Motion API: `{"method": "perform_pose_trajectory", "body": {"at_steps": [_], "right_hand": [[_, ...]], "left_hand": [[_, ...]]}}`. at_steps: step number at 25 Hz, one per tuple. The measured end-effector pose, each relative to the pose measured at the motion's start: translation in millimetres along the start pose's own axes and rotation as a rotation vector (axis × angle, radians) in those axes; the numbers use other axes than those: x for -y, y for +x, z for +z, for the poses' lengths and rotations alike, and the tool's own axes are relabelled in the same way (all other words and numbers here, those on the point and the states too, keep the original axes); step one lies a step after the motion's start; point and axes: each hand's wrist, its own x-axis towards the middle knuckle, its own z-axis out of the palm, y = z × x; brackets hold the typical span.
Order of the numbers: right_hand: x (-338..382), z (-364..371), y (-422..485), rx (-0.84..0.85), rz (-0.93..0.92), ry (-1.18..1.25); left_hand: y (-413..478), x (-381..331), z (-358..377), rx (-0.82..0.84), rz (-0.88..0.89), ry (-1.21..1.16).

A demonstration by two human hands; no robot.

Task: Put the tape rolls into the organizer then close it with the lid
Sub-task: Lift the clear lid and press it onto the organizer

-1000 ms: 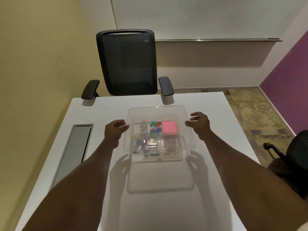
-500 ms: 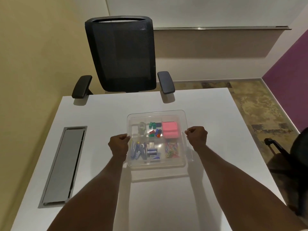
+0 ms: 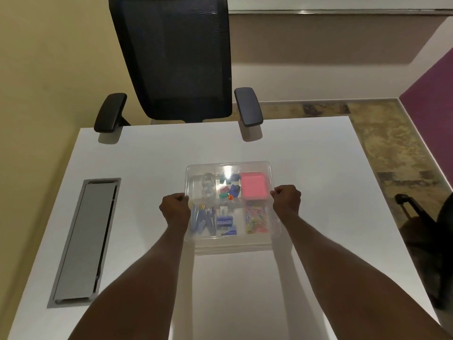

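A clear plastic organizer (image 3: pixel 275 231) sits on the white table, with a clear lid (image 3: pixel 229 166) lying over it. Through the lid I see clear tape rolls (image 3: pixel 207 187) in the far left compartment, coloured clips, a pink note pad (image 3: pixel 253 190), blue staplers and paper clips. My left hand (image 3: pixel 174 207) is fisted against the lid's left edge. My right hand (image 3: pixel 287 198) is fisted against its right edge. Both hands grip the lid's rim.
A grey cable hatch (image 3: pixel 84 241) is set into the white table (image 3: pixel 147 163) at the left. A black mesh office chair (image 3: pixel 176 57) stands at the far edge. Another dark chair (image 3: pixel 426 231) is at the right, beside the table.
The lid was held raised and tilted above the organizer; it has come down onto it. Both hands moved down and closed into fists at the lid's sides.
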Motion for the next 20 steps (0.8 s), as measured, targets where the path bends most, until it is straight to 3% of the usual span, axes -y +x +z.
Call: {"method": "perform_pose_trajectory", "body": {"at_steps": [20], "right_hand": [[-7.4, 6.3, 2.5, 0.050, 0.014, -0.013]], "left_hand": [[-10.8, 18.3, 11.7, -0.006, -0.059, -0.004]]}}
